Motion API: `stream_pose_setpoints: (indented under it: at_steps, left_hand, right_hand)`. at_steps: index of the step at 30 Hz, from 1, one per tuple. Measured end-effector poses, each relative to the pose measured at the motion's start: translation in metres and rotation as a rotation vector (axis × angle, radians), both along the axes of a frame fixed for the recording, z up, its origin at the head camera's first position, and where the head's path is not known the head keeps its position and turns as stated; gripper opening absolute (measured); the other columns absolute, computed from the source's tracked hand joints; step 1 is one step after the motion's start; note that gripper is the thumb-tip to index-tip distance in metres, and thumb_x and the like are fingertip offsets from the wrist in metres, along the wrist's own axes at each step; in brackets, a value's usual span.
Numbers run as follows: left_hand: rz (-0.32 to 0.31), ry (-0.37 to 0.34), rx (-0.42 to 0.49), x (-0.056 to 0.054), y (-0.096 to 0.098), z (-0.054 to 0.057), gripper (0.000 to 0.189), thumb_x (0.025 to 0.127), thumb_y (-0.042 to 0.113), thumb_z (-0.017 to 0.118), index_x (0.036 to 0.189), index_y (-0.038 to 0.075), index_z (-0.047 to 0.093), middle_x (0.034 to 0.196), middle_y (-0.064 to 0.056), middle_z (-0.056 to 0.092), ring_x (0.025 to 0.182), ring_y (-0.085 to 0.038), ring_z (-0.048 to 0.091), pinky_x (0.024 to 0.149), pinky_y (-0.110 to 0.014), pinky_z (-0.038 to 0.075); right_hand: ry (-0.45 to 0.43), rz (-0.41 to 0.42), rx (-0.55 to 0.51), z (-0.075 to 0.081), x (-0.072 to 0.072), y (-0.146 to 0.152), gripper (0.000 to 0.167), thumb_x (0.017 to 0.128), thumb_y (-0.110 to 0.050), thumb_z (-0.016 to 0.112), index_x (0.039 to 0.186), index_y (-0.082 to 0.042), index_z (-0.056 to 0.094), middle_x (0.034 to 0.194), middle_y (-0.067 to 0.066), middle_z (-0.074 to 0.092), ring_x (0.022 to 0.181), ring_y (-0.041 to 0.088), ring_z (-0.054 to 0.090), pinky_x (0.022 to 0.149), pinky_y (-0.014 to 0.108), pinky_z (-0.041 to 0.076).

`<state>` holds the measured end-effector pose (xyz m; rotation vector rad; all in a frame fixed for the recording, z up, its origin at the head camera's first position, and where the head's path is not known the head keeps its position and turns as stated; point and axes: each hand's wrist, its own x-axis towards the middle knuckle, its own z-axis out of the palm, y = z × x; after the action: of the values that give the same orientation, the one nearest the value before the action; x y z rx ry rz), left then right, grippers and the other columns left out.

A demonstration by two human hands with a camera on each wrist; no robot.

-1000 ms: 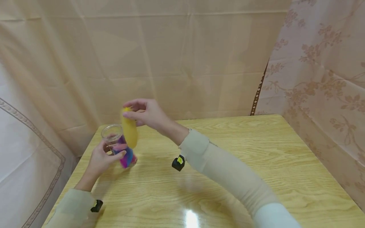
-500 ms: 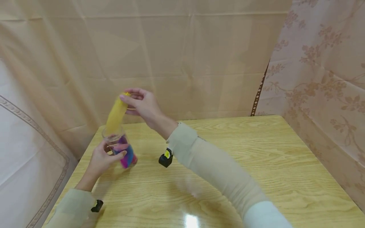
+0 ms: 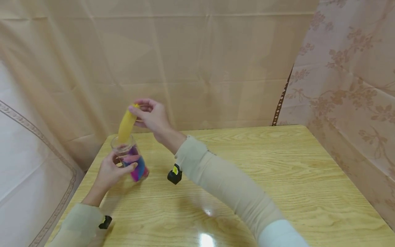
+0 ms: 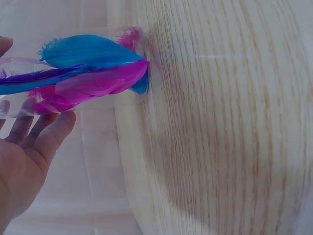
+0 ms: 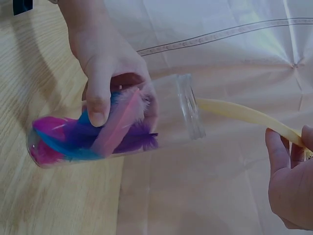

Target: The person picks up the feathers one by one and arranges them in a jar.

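A clear jar [image 5: 168, 105] stands near the left end of the table, tilted a little in the head view. Inside lie blue, magenta, purple and pink feathers [image 4: 93, 81], most of them toward its bottom. My left hand [image 3: 112, 171] grips the jar around its middle, thumb in front. Above the mouth, my right hand [image 3: 153, 116] pinches a yellow feather [image 3: 127, 125] by its upper end between thumb and fingers. The feather's lower tip is right at the jar's open rim [image 5: 190, 105], as the right wrist view shows from the side.
The wood-grain table [image 3: 247, 171] reaches back to a beige curtain [image 3: 185, 68]. A white cloth [image 3: 27, 154] hangs at the left, and a flower-patterned one [image 3: 355, 85] at the right. Small black wrist cameras [image 3: 175, 175] sit under the sleeves.
My right hand has moved left, bringing the yellow feather from beside the jar to over its mouth, then slightly lower. The left hand and jar have stayed nearly in place.
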<state>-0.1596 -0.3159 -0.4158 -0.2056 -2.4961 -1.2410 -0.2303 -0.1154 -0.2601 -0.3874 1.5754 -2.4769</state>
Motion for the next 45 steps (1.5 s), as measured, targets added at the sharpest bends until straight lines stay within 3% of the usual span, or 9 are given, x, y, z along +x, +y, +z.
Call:
stream_pose_setpoints:
  at_steps: [5, 12, 18, 25, 28, 33, 40, 45]
  left_hand:
    - [0.0, 0.018, 0.0, 0.001, 0.0, 0.0, 0.064, 0.081, 0.006, 0.086, 0.137, 0.002, 0.055, 0.132, -0.015, 0.061, 0.102, 0.005, 0.057, 0.085, -0.01, 0.047]
    - [-0.003, -0.01, 0.004, 0.001, -0.001, 0.0, 0.063, 0.083, 0.012, 0.086, 0.136, 0.001, 0.054, 0.143, -0.021, 0.054, 0.107, 0.005, 0.052, 0.086, -0.01, 0.046]
    - [-0.01, -0.023, 0.025, 0.002, -0.001, -0.001, 0.059, 0.084, 0.01, 0.084, 0.135, 0.003, 0.054, 0.131, -0.016, 0.06, 0.104, 0.003, 0.055, 0.083, -0.011, 0.049]
    - [-0.007, -0.006, 0.021, 0.003, -0.002, -0.001, 0.058, 0.084, 0.009, 0.085, 0.134, 0.003, 0.055, 0.129, -0.014, 0.061, 0.104, 0.003, 0.055, 0.083, -0.012, 0.049]
    - [-0.001, -0.008, 0.004, 0.004, -0.001, 0.0, 0.06, 0.084, 0.011, 0.085, 0.134, 0.002, 0.054, 0.128, -0.014, 0.062, 0.103, 0.003, 0.056, 0.085, -0.011, 0.047]
    - [-0.01, -0.014, 0.025, 0.004, 0.0, 0.002, 0.057, 0.084, 0.009, 0.084, 0.133, 0.0, 0.054, 0.125, -0.012, 0.061, 0.102, 0.0, 0.057, 0.084, -0.012, 0.049]
    - [-0.004, -0.023, 0.019, 0.005, 0.002, 0.003, 0.056, 0.084, 0.01, 0.084, 0.132, 0.003, 0.055, 0.123, -0.011, 0.061, 0.1, -0.001, 0.057, 0.083, -0.013, 0.05]
    - [-0.008, -0.011, 0.017, 0.005, 0.001, 0.002, 0.057, 0.083, 0.009, 0.085, 0.133, 0.003, 0.056, 0.123, -0.011, 0.061, 0.099, 0.0, 0.058, 0.081, -0.013, 0.05]
  right_hand:
    - [-0.002, 0.002, -0.001, -0.002, 0.003, -0.006, 0.016, 0.09, -0.002, 0.077, 0.104, -0.004, 0.07, 0.089, 0.005, 0.066, 0.076, 0.017, 0.069, 0.069, 0.035, 0.062]
    - [0.01, -0.016, 0.059, -0.008, 0.009, -0.015, 0.015, 0.089, -0.004, 0.078, 0.101, -0.006, 0.069, 0.087, 0.004, 0.067, 0.075, 0.016, 0.069, 0.066, 0.033, 0.061]
    - [0.008, -0.034, 0.118, -0.015, 0.013, -0.023, 0.016, 0.089, -0.007, 0.079, 0.099, -0.01, 0.068, 0.089, 0.003, 0.067, 0.076, 0.014, 0.069, 0.065, 0.029, 0.06]
    - [0.018, -0.041, 0.198, -0.019, 0.017, -0.028, 0.016, 0.088, -0.009, 0.081, 0.097, -0.01, 0.068, 0.086, -0.001, 0.066, 0.074, 0.012, 0.066, 0.065, 0.028, 0.06]
    - [-0.022, 0.023, 0.277, -0.019, 0.019, -0.03, 0.016, 0.088, -0.01, 0.081, 0.099, -0.009, 0.07, 0.087, -0.002, 0.067, 0.075, 0.013, 0.066, 0.069, 0.03, 0.061]
    - [-0.072, 0.15, 0.386, -0.014, 0.02, -0.027, 0.014, 0.092, -0.01, 0.076, 0.106, -0.006, 0.073, 0.09, -0.002, 0.068, 0.091, 0.02, 0.07, 0.078, 0.03, 0.06]
    - [-0.077, 0.183, 0.385, -0.016, 0.017, -0.02, 0.015, 0.096, -0.006, 0.07, 0.11, -0.004, 0.074, 0.095, 0.0, 0.07, 0.101, 0.026, 0.07, 0.079, 0.03, 0.06]
    - [-0.079, 0.193, 0.373, -0.017, 0.015, -0.019, 0.014, 0.097, -0.007, 0.069, 0.109, -0.004, 0.075, 0.095, -0.001, 0.07, 0.1, 0.026, 0.071, 0.077, 0.03, 0.06]
